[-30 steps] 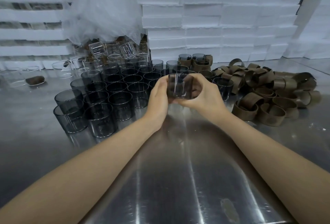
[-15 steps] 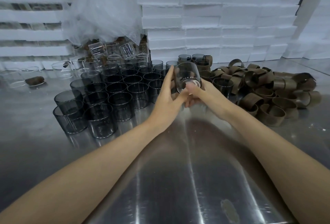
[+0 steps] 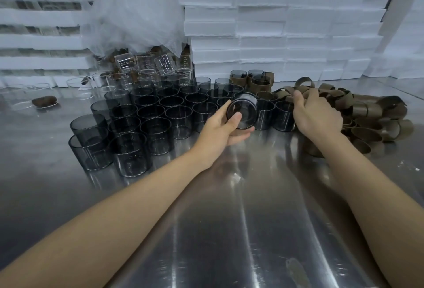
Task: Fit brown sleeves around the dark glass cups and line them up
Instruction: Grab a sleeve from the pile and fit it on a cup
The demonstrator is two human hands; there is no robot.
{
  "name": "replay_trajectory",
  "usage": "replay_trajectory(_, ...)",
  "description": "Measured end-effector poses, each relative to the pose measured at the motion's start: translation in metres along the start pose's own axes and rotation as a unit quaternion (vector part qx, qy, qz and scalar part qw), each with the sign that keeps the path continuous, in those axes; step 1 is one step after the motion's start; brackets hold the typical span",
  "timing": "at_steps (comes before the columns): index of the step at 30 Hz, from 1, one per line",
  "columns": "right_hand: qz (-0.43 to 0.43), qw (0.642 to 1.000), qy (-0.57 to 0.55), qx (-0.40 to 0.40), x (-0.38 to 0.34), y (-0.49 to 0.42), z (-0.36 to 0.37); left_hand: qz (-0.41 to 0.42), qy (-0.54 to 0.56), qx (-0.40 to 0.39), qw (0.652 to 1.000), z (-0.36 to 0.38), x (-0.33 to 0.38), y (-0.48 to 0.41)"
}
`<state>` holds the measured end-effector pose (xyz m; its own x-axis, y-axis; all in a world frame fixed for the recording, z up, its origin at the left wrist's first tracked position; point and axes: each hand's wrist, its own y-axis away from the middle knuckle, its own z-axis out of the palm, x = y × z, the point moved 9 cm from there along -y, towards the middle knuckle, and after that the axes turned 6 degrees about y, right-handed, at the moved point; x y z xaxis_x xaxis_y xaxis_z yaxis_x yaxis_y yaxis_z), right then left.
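My left hand [image 3: 220, 129] grips one dark glass cup [image 3: 244, 110], tipped on its side with its base toward me, above the steel table [image 3: 229, 219]. My right hand [image 3: 315, 115] lies on the pile of brown sleeves [image 3: 367, 115] at the right, its fingers curled among the loops. Several bare dark cups [image 3: 146, 122] stand packed together at the left centre. Three cups wearing brown sleeves [image 3: 254, 80] stand at the back by the white boxes.
Stacked white foam boxes [image 3: 286, 24] wall off the back. Crumpled clear plastic wrap [image 3: 135, 12] hangs over several clear glasses [image 3: 142, 67]. Clear dishes [image 3: 27, 99], one holding a brown lump, lie at the far left.
Both hands held the cup together a second ago. Now my right hand has let go and moved right onto the sleeve pile, while my left hand keeps the cup, tipped over.
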<state>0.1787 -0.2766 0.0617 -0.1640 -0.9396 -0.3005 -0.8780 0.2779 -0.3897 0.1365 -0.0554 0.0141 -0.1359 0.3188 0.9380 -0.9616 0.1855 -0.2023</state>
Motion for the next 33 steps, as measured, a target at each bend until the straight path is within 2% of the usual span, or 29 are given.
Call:
replay_trajectory(5, 0.016, 0.998, 0.048, -0.036, 0.004, -0.001, 0.007, -0.029, 0.010, -0.026, 0.999, 0.004, -0.006, 0.001)
replay_trajectory(9, 0.003, 0.996, 0.066, -0.052, 0.003, -0.001, 0.007, -0.026, 0.002, -0.015, 1.000, 0.001, -0.006, 0.000)
replay_trajectory(14, -0.014, 1.000, 0.005, 0.002, -0.002, 0.000, 0.000, -0.017, -0.019, -0.005, 1.000, -0.002, -0.004, 0.000)
replay_trajectory(18, -0.039, 0.985, -0.135, 0.099, -0.007, 0.009, -0.023, -0.004, -0.035, 0.012, 0.999, -0.003, 0.001, 0.001)
replay_trajectory(21, -0.117, 0.954, -0.190, 0.202, -0.022, 0.019, -0.048, 0.015, -0.053, 0.032, 0.998, -0.005, 0.006, 0.003)
replay_trajectory(24, -0.222, 0.917, -0.278, 0.180, -0.047, 0.028, -0.052, 0.029, -0.070, 0.058, 0.995, -0.008, 0.009, 0.004)
replay_trajectory(27, -0.354, 0.880, -0.243, 0.201, -0.076, 0.053, -0.057, 0.028, -0.068, 0.078, 0.994, -0.012, 0.009, 0.005)
replay_trajectory(29, -0.438, 0.839, -0.226, 0.230, -0.090, 0.071, -0.060, 0.026, -0.062, 0.085, 0.994, -0.013, 0.009, 0.005)
replay_trajectory(31, -0.483, 0.815, -0.214, 0.238, -0.098, 0.083, -0.060, 0.027, -0.056, 0.085, 0.994, -0.013, 0.010, 0.005)
replay_trajectory(33, -0.491, 0.813, -0.204, 0.236, -0.101, 0.088, -0.058, 0.028, -0.050, 0.082, 0.995, -0.012, 0.010, 0.006)
